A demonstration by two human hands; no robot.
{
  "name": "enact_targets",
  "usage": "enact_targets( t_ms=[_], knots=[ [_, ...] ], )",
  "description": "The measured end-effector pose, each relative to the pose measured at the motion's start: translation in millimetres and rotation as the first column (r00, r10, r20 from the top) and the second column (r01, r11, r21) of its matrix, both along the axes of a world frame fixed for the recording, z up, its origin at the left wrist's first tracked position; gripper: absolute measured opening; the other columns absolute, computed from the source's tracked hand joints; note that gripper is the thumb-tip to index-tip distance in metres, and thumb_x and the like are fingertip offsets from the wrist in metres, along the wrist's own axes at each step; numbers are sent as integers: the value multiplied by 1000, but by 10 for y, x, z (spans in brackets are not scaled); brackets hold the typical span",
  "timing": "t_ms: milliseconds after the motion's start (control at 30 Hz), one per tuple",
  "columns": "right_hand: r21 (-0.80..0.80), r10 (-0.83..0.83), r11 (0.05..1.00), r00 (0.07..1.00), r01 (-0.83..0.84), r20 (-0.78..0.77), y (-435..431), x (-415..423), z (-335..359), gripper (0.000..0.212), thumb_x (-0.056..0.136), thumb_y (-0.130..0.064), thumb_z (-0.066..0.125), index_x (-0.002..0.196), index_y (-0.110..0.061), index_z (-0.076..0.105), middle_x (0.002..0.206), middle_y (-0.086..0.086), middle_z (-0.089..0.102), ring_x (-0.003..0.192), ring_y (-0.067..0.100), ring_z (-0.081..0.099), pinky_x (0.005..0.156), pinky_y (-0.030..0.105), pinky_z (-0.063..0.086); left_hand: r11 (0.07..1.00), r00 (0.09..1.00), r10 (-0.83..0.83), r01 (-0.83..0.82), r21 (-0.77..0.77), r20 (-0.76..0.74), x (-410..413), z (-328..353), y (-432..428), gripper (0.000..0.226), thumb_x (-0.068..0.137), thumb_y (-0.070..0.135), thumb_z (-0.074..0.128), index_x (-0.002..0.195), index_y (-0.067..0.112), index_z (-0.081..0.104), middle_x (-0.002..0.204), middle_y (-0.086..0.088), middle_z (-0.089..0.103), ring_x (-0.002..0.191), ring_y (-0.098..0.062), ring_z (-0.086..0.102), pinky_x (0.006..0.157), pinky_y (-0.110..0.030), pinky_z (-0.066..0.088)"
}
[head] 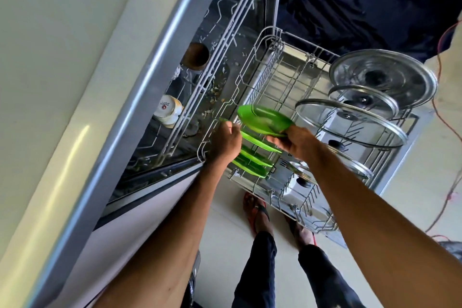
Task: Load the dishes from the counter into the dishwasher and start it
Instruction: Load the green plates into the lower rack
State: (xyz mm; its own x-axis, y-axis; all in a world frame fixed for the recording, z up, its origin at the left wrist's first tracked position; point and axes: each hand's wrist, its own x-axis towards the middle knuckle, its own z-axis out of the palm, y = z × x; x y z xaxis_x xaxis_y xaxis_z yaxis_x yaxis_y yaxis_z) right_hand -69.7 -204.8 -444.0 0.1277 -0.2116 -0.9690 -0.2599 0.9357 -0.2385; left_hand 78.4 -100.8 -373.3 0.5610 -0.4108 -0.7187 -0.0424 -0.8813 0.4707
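Green plate, blurred, pinched at its rim by right hand, tilted probably for slotting; left hand steadies lower rack, grip unclear.

The lower rack is pulled out over the open dishwasher door, and three green plates stand on edge between its tines near the front corner. Along the far side stand pot lids — a big steel lid and glass lids (a couple more are half hidden behind an arm). Inside the machine, the upper rack carries a white cup and a brown bowl.
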Motion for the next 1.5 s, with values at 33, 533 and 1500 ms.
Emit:
enact_targets(
  t_ms=[33, 533, 1500],
  knots=[
    [31, 33, 999, 999, -33, -7, 48, 1, -87, 24, 103, -11, 52, 110, 11, 57, 82, 27, 71, 44, 18, 66, 35, 20, 48, 989, 988, -129, 121, 85, 88, 13, -70, 45, 37, 94, 24, 45, 123, 5, 55, 122, -18, 63, 108, -33, 65, 93, -49, 54],
    [369, -51, 929, 994, 12, 96, 73, 228, -223, 41, 102, -4, 20, 78, 1, 53, 49, 8, 57, 26, 3, 40, 25, 13, 26, 969, 957, -241, 227, 102, 159, -88, -410, 227, 68, 75, -6, 51, 141, 0, 41, 139, -18, 54, 125, -34, 54, 104, -47, 46],
    [5, -12, 1000, 968, 13, -250, 73, 527, -716, 24, 100, -13, 52, 83, -1, 65, 67, 12, 68, 30, 10, 46, 29, 14, 28, 958, 942, -283, 269, 100, 178, 19, -570, 155, 80, 83, -8, 60, 153, 3, 24, 143, -17, 49, 125, -31, 54, 102, -43, 50]
  ],
)
